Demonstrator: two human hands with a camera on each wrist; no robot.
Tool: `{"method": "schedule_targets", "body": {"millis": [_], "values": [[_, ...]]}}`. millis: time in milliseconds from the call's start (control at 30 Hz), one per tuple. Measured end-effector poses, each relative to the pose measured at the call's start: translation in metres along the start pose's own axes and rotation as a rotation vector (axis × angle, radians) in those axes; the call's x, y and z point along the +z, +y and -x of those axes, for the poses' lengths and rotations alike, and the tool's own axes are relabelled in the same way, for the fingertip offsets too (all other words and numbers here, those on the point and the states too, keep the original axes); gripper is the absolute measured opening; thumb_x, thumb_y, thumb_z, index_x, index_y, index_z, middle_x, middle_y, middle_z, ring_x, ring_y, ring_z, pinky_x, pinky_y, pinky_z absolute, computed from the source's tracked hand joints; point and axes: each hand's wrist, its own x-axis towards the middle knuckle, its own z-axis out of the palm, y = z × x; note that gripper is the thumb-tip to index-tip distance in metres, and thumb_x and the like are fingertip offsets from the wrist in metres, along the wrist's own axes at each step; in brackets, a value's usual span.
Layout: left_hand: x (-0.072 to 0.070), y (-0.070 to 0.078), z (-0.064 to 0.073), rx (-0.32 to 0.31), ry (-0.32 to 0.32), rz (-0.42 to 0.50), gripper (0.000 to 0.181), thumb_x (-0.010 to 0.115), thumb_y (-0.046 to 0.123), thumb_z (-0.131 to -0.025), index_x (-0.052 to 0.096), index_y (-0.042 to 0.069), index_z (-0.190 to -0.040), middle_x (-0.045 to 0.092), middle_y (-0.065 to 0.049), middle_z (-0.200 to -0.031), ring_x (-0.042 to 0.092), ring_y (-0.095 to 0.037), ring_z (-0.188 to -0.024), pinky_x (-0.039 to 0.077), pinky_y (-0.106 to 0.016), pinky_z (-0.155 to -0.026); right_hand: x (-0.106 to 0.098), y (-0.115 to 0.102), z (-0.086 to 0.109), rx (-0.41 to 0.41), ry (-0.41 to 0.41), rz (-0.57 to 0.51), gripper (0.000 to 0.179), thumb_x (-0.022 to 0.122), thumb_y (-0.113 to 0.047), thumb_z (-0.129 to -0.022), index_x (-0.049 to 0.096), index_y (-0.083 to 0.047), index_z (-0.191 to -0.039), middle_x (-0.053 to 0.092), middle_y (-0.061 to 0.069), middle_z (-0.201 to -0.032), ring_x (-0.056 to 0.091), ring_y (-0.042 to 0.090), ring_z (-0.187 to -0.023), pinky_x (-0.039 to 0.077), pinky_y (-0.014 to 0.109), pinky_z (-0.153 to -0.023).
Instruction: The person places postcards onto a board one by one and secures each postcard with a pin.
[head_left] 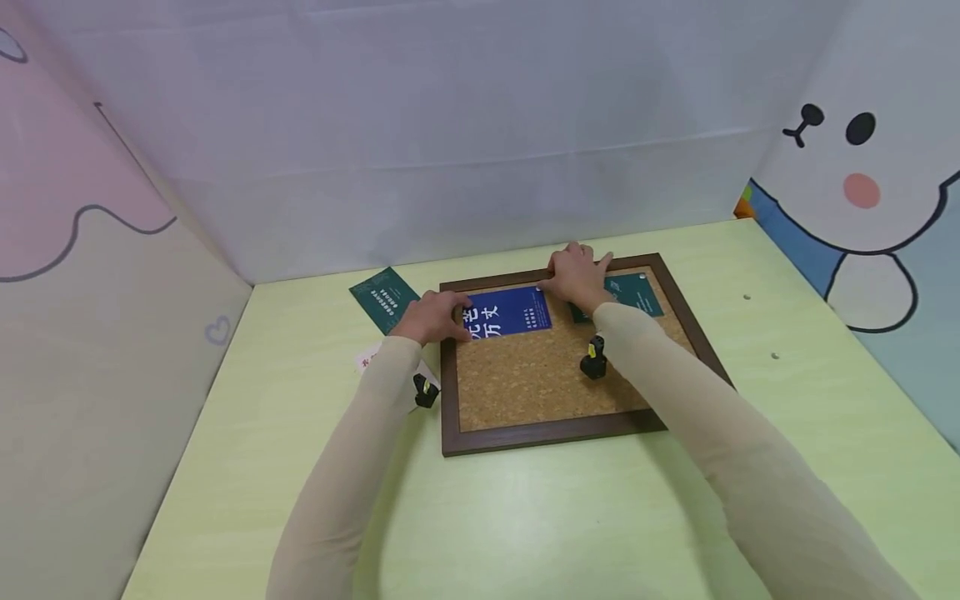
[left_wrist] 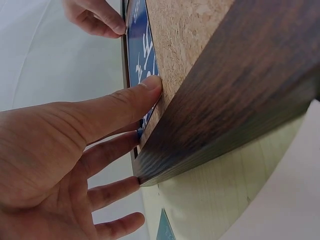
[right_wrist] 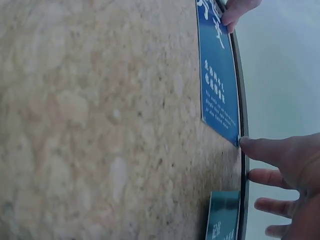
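Observation:
A blue card (head_left: 517,310) with white writing lies flat along the top of a cork board (head_left: 525,379) with a dark brown frame (head_left: 555,430). My left hand (head_left: 431,317) is at its left end, thumb (left_wrist: 145,90) pressing the lower corner while the index finger touches near the upper one. At the card's upper right corner, my right hand (head_left: 577,275) presses with the thumb (right_wrist: 265,150); its other fingers extend toward the frame's top edge. A small pale dot shows by that corner. To the right, a green card (head_left: 637,296) on the cork is partly hidden by the right hand.
Another green card (head_left: 386,300) lies on the table (head_left: 225,500) left of the board. Below it is a white paper with red writing (head_left: 366,358), partly under the left forearm. Two small round pieces (head_left: 775,356) sit to the right. A white sheet (head_left: 480,200) hangs behind.

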Motion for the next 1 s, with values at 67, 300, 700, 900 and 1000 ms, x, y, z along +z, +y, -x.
{"method": "schedule_targets", "body": {"millis": [67, 300, 700, 900, 1000], "values": [[0.001, 0.0, 0.0, -0.003, -0.001, 0.003, 0.063, 0.08, 0.034, -0.082, 0.056, 0.021, -0.138, 0.062, -0.008, -0.126, 0.052, -0.027, -0.117, 0.037, -0.053, -0.106, 0.001, 0.002, 0.001, 0.009, 0.01, -0.003, 0.037, 0.072, -0.038, -0.088, 0.067, -0.009, -0.11, 0.049, 0.018, -0.128, 0.03, 0.044, -0.136, -0.001, 0.074, -0.108], [0.004, 0.001, -0.001, 0.008, -0.01, -0.008, 0.063, 0.079, 0.035, -0.083, 0.055, 0.021, -0.139, 0.057, -0.008, -0.135, 0.05, -0.03, -0.125, 0.035, -0.055, -0.108, 0.0, 0.006, -0.002, 0.035, -0.011, -0.009, 0.038, 0.075, -0.039, -0.085, 0.063, -0.012, -0.109, 0.047, 0.018, -0.126, 0.029, 0.045, -0.133, -0.003, 0.075, -0.107], [0.006, -0.008, 0.009, 0.056, 0.065, -0.071, 0.065, 0.074, 0.04, -0.086, 0.05, 0.018, -0.143, 0.04, -0.004, -0.155, 0.039, -0.033, -0.14, 0.026, -0.06, -0.112, -0.005, -0.003, -0.003, 0.02, -0.016, 0.012, 0.037, 0.076, -0.039, -0.084, 0.062, -0.011, -0.105, 0.048, 0.017, -0.123, 0.033, 0.046, -0.129, 0.003, 0.075, -0.107], [0.005, -0.016, 0.021, 0.062, 0.136, -0.052, 0.068, 0.07, 0.046, -0.088, 0.047, 0.015, -0.144, 0.038, -0.01, -0.154, 0.037, -0.036, -0.14, 0.026, -0.063, -0.111, -0.007, -0.001, -0.002, 0.024, -0.026, 0.03, 0.039, 0.075, -0.04, -0.085, 0.063, -0.011, -0.107, 0.048, 0.018, -0.125, 0.033, 0.046, -0.13, 0.005, 0.075, -0.106], [0.0, -0.027, 0.03, 0.044, 0.175, -0.039, 0.068, 0.071, 0.045, -0.087, 0.049, 0.013, -0.143, 0.042, -0.013, -0.151, 0.038, -0.037, -0.138, 0.026, -0.063, -0.11, -0.006, -0.001, -0.003, 0.022, -0.025, 0.029, 0.039, 0.075, -0.04, -0.086, 0.063, -0.01, -0.109, 0.048, 0.018, -0.126, 0.032, 0.046, -0.131, 0.006, 0.075, -0.107]]}}
